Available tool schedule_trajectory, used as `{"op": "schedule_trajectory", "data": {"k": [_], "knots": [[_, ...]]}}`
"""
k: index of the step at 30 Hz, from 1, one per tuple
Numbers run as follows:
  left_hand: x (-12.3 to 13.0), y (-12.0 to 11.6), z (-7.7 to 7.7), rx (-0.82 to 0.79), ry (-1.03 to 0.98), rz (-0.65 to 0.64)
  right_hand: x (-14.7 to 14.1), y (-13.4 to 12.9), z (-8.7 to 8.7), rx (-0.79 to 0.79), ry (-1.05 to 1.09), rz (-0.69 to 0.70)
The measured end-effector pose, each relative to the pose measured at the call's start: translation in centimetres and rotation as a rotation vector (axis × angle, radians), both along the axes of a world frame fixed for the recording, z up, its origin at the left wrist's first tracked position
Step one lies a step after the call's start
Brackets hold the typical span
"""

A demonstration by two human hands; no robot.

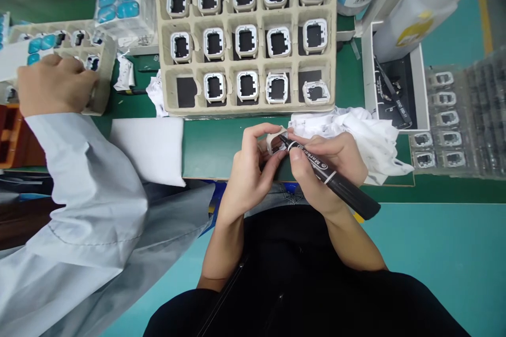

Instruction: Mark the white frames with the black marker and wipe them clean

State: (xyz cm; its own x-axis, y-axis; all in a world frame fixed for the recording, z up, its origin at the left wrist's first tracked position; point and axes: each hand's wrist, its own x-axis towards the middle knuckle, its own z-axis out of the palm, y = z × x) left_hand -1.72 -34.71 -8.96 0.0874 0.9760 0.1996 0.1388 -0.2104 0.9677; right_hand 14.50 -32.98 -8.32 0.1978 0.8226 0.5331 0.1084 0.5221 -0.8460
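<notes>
Pinching a small pale frame point(275, 142) in the left hand point(251, 171), with fingers closed on its sides. Grasping a black marker point(342, 184) in the right hand point(332, 163), with its tip at the frame's opening. Held over the front of the green desk point(209, 150), near a crumpled white cloth point(351, 129). Facing a molded tray point(245, 112) of similar frames, with a white pad point(148, 150) leftward and a co-worker's hand point(57, 84) over another tray point(106, 71) farther left.

- Passable from mid-view at nine o'clock over bare tabletop point(211, 145), then white pad point(148, 150).
- Blocked near eight by co-worker's sleeve point(93, 195).
- Walled at twelve by tray point(245, 107); open at ten into vacant cell point(185, 92).
- Obstructed at three by cloth point(371, 139), at two by bottle point(415, 21).
</notes>
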Motion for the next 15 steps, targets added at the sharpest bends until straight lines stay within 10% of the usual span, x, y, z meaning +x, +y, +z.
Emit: {"op": "schedule_trajectory", "data": {"k": [15], "knots": [[-0.29, 0.29, 0.75, 0.032, 0.110, 0.015, 0.84, -0.09, 0.56, 0.053, -0.211, 0.019]]}}
